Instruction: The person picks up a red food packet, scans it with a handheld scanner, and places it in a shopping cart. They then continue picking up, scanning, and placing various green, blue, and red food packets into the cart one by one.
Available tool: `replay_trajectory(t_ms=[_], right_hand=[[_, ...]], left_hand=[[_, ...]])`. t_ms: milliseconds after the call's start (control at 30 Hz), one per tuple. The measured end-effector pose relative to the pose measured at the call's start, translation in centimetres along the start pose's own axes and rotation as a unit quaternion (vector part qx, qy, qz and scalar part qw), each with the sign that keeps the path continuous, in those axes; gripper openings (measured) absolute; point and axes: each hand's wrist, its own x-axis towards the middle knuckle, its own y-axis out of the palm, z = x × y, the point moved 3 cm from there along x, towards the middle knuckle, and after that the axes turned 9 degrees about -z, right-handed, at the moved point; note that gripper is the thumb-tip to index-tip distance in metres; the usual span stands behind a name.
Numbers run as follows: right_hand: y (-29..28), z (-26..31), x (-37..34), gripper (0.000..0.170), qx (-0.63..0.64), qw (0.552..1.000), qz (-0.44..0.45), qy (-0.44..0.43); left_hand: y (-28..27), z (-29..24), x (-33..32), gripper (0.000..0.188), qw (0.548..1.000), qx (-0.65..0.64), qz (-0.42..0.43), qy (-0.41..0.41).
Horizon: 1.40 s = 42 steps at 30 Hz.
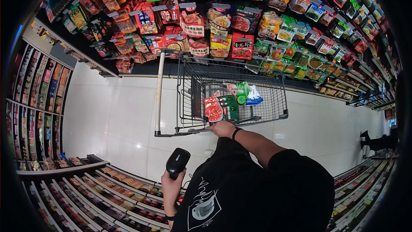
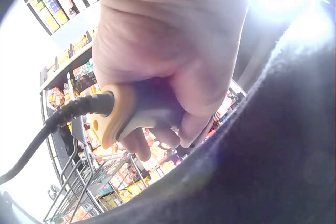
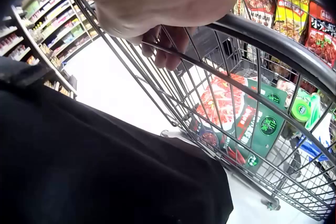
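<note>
My left hand (image 1: pixel 171 187) grips a black handheld barcode scanner (image 1: pixel 178 162), its rounded head pointing up, beside my shirt. In the left wrist view, the curled fingers wrap the scanner's handle, and a cable (image 2: pixel 79 107) leaves its orange-yellow end. My right hand (image 1: pixel 223 129) holds the near top rim of the shopping cart (image 1: pixel 184 130), fingers hooked over the bar (image 3: pixel 268 40) in the right wrist view. Inside the cart lie a red food package (image 1: pixel 213 108), a dark green box (image 1: pixel 229 109), a light green package (image 1: pixel 243 89) and a blue-and-white bag (image 1: pixel 254 99).
Beyond the cart, a shelf wall is hung with seasoning packets (image 1: pixel 193 19). More shelves (image 1: pixel 40 90) stand on the left, and another row (image 1: pixel 116 197) runs behind me. A person in dark clothes (image 1: pixel 380 141) is farther down the tiled aisle (image 1: pixel 111 120).
</note>
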Motion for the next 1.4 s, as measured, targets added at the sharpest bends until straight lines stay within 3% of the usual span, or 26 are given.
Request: replay_trajectory(t_ms=[233, 400, 500, 800, 900, 967, 1100, 1200, 1333, 1400], right_hand=[[0.5, 2.6, 5.0, 0.049, 0.026, 0.999, -0.024, -0.007], [-2.4, 5.3, 8.2, 0.049, 0.053, 0.999, -0.001, 0.003], [-1.7, 5.8, 10.7, 0.048, 0.072, 0.996, -0.053, -0.029], [-0.7, 7.0, 18.4, 0.054, 0.156, 0.984, -0.072, -0.052], [-1.3, 7.4, 20.7, 0.056, 0.199, 0.980, -0.016, -0.023], [-1.5, 7.7, 22.1, 0.057, 0.205, 0.979, 0.006, -0.015], [-1.7, 6.9, 23.4, 0.056, 0.257, 0.963, -0.061, -0.052], [-1.2, 5.4, 23.9, 0.049, 0.215, 0.975, 0.020, 0.050], [0.8, 3.3, 23.2, 0.046, 0.162, 0.981, -0.100, 0.037], [0.3, 3.4, 23.5, 0.042, 0.136, 0.987, -0.061, 0.056]], left_hand=[[-1.3, -0.2, 2.1, 0.024, 1.000, -0.011, 0.017, 0.021], [-2.0, -2.1, 5.7, 0.024, 1.000, 0.002, 0.007, 0.027], [-2.7, -3.8, 8.1, 0.024, 1.000, 0.002, -0.006, 0.028], [-4.3, -6.3, 16.0, 0.019, 0.999, 0.030, -0.027, 0.010], [-3.6, -8.3, 18.0, 0.022, 0.998, 0.059, 0.001, -0.014], [-3.0, -9.7, 19.1, 0.022, 0.999, 0.049, 0.015, 0.020], [-2.9, -11.0, 21.6, 0.024, 0.997, 0.038, 0.043, 0.049], [-3.5, -10.8, 23.6, 0.025, 0.996, 0.047, 0.059, 0.045], [-3.7, -12.1, 25.9, 0.024, 0.994, 0.027, 0.093, 0.050], [-4.4, -12.4, 27.4, 0.024, 0.992, 0.023, 0.118, 0.049]])
